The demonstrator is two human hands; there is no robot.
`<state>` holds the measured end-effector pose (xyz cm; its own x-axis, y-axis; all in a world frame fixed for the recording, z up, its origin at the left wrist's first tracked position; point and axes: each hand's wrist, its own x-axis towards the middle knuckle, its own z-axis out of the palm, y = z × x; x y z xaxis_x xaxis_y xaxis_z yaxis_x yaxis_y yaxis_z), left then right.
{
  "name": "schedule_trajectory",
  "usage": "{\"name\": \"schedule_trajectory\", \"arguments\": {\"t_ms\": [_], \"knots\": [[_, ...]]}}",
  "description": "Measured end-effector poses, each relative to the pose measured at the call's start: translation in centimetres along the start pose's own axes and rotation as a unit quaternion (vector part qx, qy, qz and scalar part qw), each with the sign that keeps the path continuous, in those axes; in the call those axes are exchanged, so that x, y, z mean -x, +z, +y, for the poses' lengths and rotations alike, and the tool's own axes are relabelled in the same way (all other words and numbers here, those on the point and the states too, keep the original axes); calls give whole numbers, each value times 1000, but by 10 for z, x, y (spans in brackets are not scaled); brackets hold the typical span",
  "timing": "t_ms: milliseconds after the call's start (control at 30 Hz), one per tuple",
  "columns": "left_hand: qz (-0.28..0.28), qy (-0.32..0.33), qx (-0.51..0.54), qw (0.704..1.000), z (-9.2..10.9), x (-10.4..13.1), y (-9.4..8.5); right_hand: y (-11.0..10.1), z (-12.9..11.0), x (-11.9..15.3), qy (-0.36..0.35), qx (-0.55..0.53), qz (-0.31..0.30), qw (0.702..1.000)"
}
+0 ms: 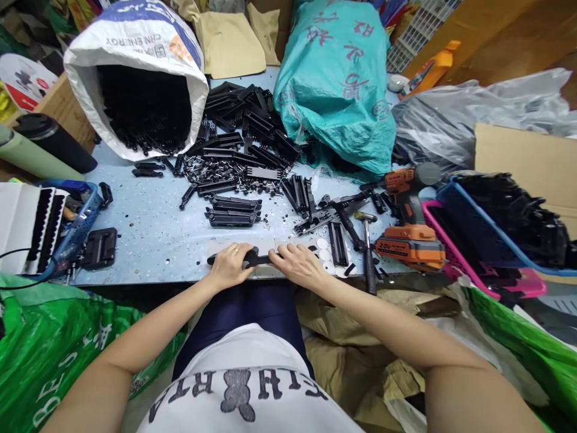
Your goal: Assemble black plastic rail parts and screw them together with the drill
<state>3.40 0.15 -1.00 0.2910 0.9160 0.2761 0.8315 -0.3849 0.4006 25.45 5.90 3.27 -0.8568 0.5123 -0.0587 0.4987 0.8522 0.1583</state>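
Observation:
Near the table's front edge, my left hand (231, 264) and my right hand (297, 263) both grip one long black plastic part (259, 259). Its middle shows between the hands, with a rounded joint beside my left fingers, and one end sticks out left of that hand. Fingers of both hands are closed over it, hiding the rest. Just beyond the hands lies a short stack of similar black bars (233, 211). To the right lie a pair of upright-lying black bars (338, 243) and a hammer (369, 252) with a black handle.
Loose screws and small parts (214, 171) are heaped mid-table before a pile of black parts (246, 108). A white sack (135, 51) of black pieces lies behind left, a teal sack (333, 78) behind right. An orange cordless drill (410, 240) stands beside a blue basket (500, 240).

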Motion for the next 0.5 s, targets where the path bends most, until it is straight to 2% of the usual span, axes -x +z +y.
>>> {"name": "schedule_trajectory", "arguments": {"t_ms": [133,367,500], "knots": [[5,3,20,1000,-1,-3,-1,-4,3,-4,-23,1,4,1000],[13,2,8,1000,-3,-4,-1,5,0,-6,0,8,49,999],[-37,0,0,999,1,-8,-3,16,4,-6,7,-2,63,998]]}}
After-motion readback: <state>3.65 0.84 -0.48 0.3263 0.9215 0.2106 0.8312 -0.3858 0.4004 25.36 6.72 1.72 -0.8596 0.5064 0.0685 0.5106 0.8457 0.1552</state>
